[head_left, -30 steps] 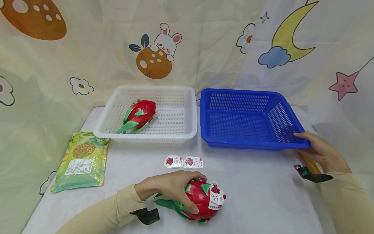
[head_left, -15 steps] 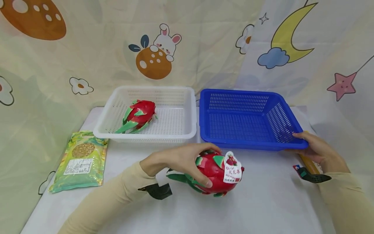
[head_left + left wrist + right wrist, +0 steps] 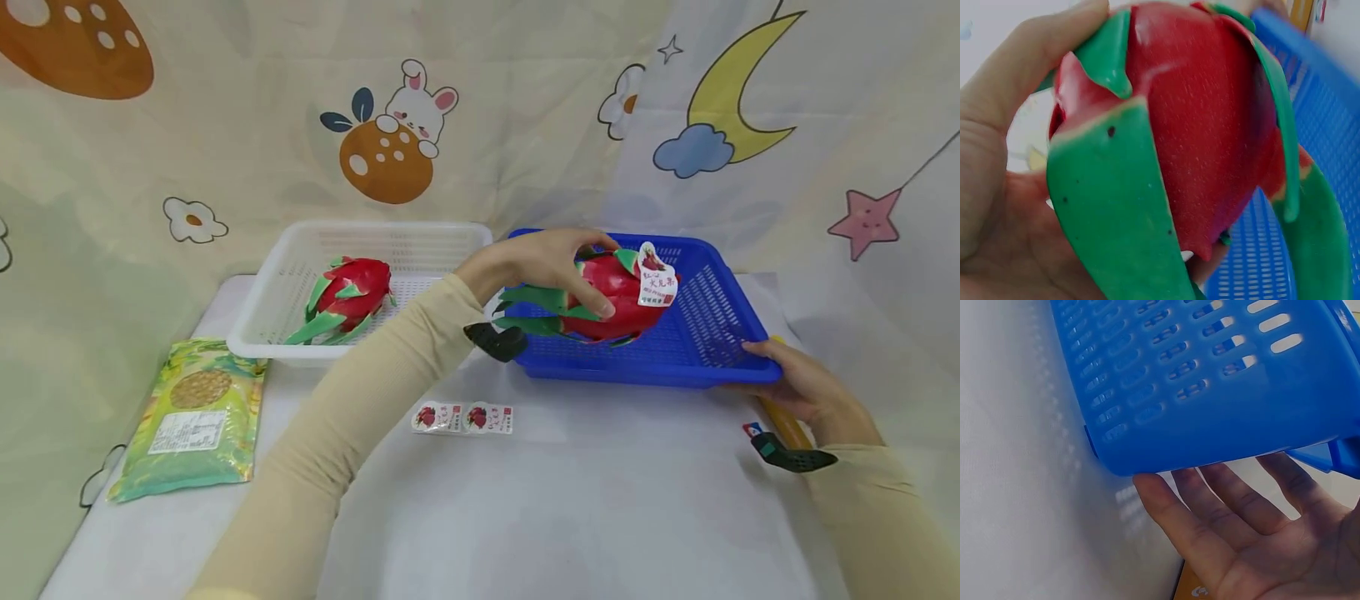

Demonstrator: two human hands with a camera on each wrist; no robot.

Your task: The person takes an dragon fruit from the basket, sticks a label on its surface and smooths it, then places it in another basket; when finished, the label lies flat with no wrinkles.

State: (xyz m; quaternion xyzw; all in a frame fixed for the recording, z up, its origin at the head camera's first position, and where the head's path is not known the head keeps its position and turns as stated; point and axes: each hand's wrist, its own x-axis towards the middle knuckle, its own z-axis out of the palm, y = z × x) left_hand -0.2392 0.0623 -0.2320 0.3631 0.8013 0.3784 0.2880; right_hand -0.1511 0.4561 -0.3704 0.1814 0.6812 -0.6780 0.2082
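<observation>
My left hand grips a red dragon fruit with green scales, above the blue basket. A white sticker with a fruit picture is on its right end. In the left wrist view, the thumb and palm lie around the fruit, with the blue mesh behind. At the basket's front right corner, my right hand holds the rim, thumb on top. The right wrist view has its fingers under the blue wall. A second dragon fruit lies in the white basket.
Two flat stickers lie on the white table in front of the baskets. A green and yellow bag of pale grains is at the left. Something yellow lies under the right wrist. A printed curtain hangs behind.
My left hand has carried the labelled dragon fruit up from the front of the table, forward and right, to above the blue basket. The right hand stays on the basket's corner.
</observation>
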